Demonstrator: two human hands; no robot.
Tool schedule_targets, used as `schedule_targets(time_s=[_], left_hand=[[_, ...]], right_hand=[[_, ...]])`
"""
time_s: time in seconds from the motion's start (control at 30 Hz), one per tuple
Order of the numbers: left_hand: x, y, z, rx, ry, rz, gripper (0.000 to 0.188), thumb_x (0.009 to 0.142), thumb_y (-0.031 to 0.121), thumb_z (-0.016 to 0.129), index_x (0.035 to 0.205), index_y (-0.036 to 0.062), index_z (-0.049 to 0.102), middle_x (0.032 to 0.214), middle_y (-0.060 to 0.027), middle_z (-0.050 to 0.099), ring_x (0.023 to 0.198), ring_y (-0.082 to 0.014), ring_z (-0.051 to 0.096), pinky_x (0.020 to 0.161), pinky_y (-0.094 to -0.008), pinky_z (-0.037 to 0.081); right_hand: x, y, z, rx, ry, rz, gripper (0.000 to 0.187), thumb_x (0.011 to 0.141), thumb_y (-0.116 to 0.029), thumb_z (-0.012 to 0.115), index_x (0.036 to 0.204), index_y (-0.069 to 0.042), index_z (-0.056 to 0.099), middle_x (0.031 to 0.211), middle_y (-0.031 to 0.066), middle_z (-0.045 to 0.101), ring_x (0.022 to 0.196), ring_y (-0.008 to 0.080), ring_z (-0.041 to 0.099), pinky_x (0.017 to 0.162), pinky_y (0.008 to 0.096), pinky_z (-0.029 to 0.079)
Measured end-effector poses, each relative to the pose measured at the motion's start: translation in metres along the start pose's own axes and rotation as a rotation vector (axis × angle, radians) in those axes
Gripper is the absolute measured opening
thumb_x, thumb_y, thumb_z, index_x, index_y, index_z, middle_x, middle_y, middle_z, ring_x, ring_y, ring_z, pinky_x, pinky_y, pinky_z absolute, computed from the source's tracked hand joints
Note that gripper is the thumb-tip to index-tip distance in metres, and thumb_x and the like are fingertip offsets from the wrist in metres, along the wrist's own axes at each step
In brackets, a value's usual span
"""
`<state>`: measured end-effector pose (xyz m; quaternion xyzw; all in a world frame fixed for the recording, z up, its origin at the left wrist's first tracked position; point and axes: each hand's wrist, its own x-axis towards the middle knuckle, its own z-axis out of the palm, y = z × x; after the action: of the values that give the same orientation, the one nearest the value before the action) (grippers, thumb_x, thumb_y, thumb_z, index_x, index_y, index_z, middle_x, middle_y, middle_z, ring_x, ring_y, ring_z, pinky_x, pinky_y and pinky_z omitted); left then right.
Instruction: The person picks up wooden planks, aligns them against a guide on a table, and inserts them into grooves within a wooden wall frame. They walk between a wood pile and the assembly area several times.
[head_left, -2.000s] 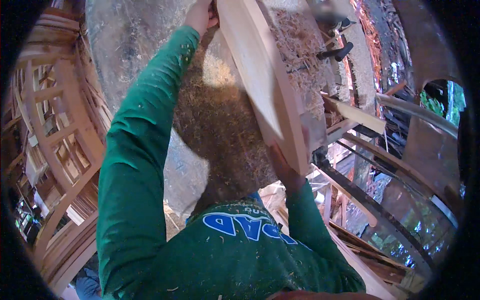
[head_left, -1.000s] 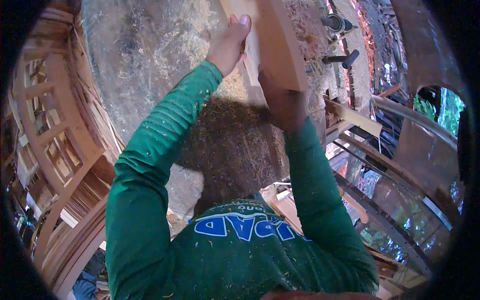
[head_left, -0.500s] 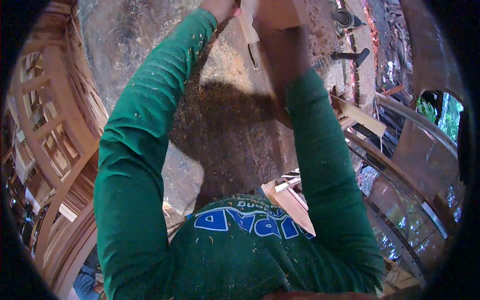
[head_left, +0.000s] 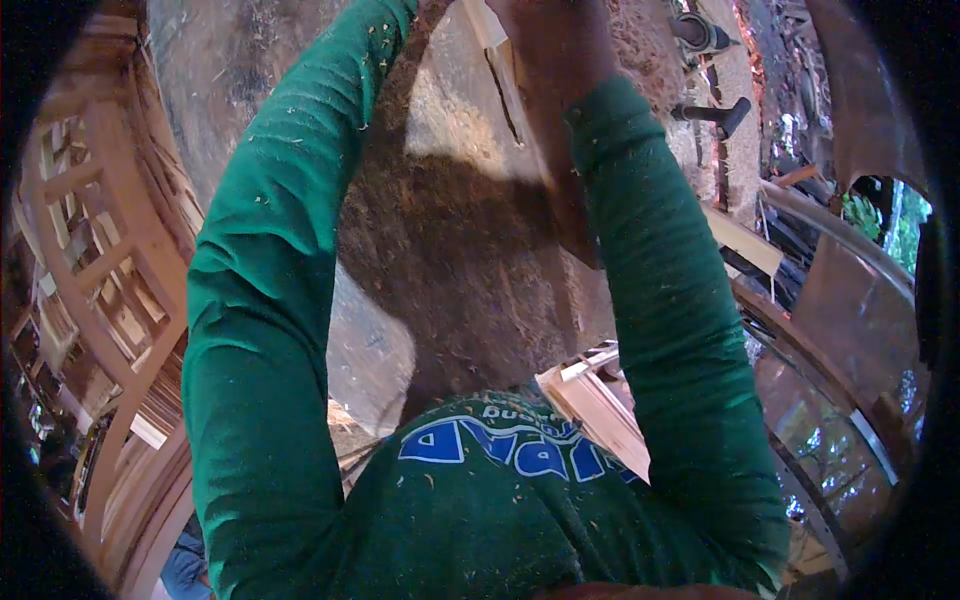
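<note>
Both of my green-sleeved arms reach forward over a worn, brownish work surface (head_left: 450, 270). My right hand (head_left: 555, 45) is in deep shade at the top edge, its fingers cut off by the picture's rim. Close by its left side is a pale wooden piece (head_left: 487, 28) with a narrow dark slot running down from it. A dark edge of wood extends below the hand, beside my right sleeve. My left sleeve ends at the top edge, and the hand beyond it is out of the picture. What either hand holds is hidden.
Wood shavings (head_left: 650, 55) lie right of my right hand. Two dark metal fittings, a round one (head_left: 700, 35) and a T-shaped handle (head_left: 718, 115), stick out there. A curved lattice wooden frame (head_left: 120, 250) stands left. Planks (head_left: 605, 410) show near my body.
Both arms have moved farther forward, toward the top edge. My left hand has left the picture, and less of my right hand shows. The wide wooden block by it is out of sight.
</note>
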<state>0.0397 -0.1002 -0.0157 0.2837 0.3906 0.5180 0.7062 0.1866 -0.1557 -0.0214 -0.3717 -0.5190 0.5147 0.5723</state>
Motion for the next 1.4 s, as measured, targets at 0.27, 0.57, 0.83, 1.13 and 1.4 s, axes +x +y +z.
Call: schedule_targets(time_s=[0.27, 0.57, 0.83, 1.13, 1.4], left_hand=[[0.016, 0.018, -0.004, 0.019, -0.049, -0.023, 0.052, 0.103, 0.066, 0.045, 0.111, 0.0197, 0.067, 0.080, 0.0059, 0.062, 0.054, -0.0066, 0.045, 0.042, -0.0240, 0.024], [0.034, 0.027, -0.013, -0.023, -0.007, 0.023, 0.048, 0.104, 0.062, 0.044, 0.110, 0.0212, 0.068, 0.064, 0.0096, 0.049, 0.048, -0.0050, 0.037, 0.040, -0.0232, 0.023], [0.049, 0.032, -0.026, -0.107, 0.053, 0.073, 0.048, 0.105, 0.061, 0.043, 0.106, 0.0199, 0.068, 0.064, 0.0100, 0.049, 0.049, -0.0042, 0.039, 0.043, -0.0206, 0.027], [-0.088, 0.062, -0.052, 0.234, 0.206, 0.194, 0.042, 0.101, 0.038, 0.066, 0.113, -0.0016, 0.072, 0.101, -0.0045, 0.071, 0.086, -0.0133, 0.065, 0.074, -0.0296, 0.055], [-0.256, 0.119, 0.006, 1.255, 0.043, 0.935, 0.079, 0.075, 0.041, 0.090, 0.140, 0.0077, 0.060, 0.130, -0.0162, 0.063, 0.117, -0.0266, 0.064, 0.093, -0.0398, 0.052]], right_hand=[[0.023, -0.011, 0.003, -0.659, -0.099, -0.232, 0.047, 0.090, -0.015, 0.071, 0.131, -0.001, 0.055, 0.125, 0.0171, 0.063, 0.118, 0.0308, 0.061, 0.099, 0.0398, 0.049], [0.055, -0.002, 0.000, -1.014, -0.209, 0.011, 0.052, 0.092, -0.011, 0.070, 0.138, -0.002, 0.050, 0.135, 0.0138, 0.059, 0.124, 0.0246, 0.058, 0.106, 0.0376, 0.047], [0.072, 0.000, 0.020, -0.820, 0.022, -0.245, 0.047, 0.083, -0.019, 0.078, 0.124, 0.001, 0.064, 0.109, 0.0207, 0.073, 0.104, 0.0335, 0.072, 0.089, 0.0414, 0.057], [0.069, -0.117, 0.069, -1.036, 0.091, 0.252, 0.041, 0.081, -0.028, 0.079, 0.101, 0.006, 0.069, 0.099, 0.0280, 0.073, 0.095, 0.0431, 0.072, 0.087, 0.0493, 0.057], [-0.179, -0.239, 0.047, -1.108, -0.260, 0.135, 0.041, 0.082, -0.023, 0.074, 0.119, -0.007, 0.067, 0.102, 0.0203, 0.063, 0.092, 0.0410, 0.066, 0.078, 0.0549, 0.054]])
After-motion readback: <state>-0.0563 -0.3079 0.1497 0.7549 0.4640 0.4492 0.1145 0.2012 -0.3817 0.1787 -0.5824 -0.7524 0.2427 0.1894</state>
